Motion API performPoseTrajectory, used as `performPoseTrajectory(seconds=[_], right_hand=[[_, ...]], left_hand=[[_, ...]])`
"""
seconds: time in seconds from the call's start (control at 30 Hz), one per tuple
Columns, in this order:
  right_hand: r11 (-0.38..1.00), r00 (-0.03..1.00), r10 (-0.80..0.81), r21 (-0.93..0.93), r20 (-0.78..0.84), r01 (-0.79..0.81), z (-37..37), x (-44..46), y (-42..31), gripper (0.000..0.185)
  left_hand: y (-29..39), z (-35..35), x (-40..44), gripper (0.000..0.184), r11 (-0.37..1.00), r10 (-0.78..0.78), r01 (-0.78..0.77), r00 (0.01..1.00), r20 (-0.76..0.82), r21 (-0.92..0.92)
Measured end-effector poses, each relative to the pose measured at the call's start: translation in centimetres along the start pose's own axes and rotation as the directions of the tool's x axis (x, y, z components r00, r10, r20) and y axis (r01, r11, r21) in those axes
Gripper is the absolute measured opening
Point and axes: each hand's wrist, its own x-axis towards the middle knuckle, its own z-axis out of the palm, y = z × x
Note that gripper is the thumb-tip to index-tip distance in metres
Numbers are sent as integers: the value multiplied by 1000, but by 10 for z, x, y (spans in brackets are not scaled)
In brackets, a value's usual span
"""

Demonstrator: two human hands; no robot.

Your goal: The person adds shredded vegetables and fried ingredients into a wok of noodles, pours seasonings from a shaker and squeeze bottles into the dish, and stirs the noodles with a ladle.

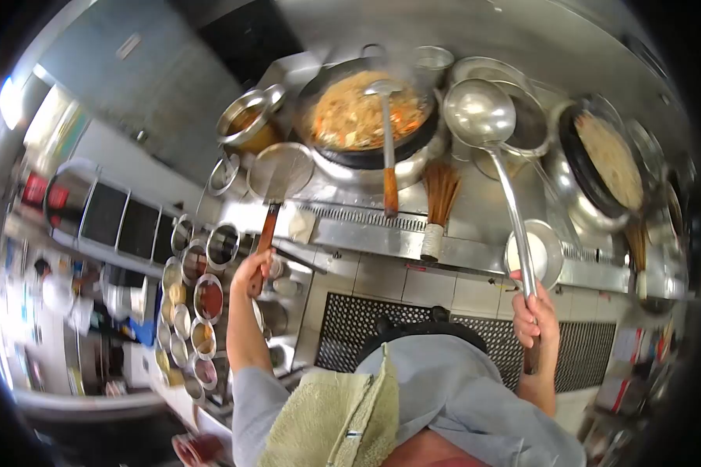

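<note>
My left hand [255,272] is closed round the wooden handle of a strainer [282,170], whose round head is over the stove edge beside a metal pot [247,121]. My right hand [535,317] grips the long handle of a large steel ladle [480,113]; its bowl is raised over the stove, right of the wok. Noodle-like food with orange bits [350,113] fills the black wok [308,101]. A spatula [389,148] with a wooden handle lies across the wok's front rim. Near my right hand is a metal bowl [551,245] with white contents.
A bamboo brush [439,198] stands at the stove's front edge. Another wok [580,156] with pale food is at the right. Several containers of ingredients [209,300] stand at the left. A perforated black mat [343,323] covers the floor. A person in white [57,292] is far left.
</note>
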Motion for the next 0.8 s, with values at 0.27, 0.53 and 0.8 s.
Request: performPoseTrajectory(seconds=[0.27,0.53,0.8], right_hand=[[916,930,-361,161,-65,367,21,-12,-42,52],[427,601,-684,-895,-412,-128,-135,-17,-202,27],[-101,722,-506,-799,-472,-593,-342,36,-351,14]], left_hand=[[-4,-57,44,19,801,23,92,983,-183,592],[-38,67,-49,53,153,761,-195,649,10,969],[-220,87,-43,54,393,4,90,995,-99,915]])
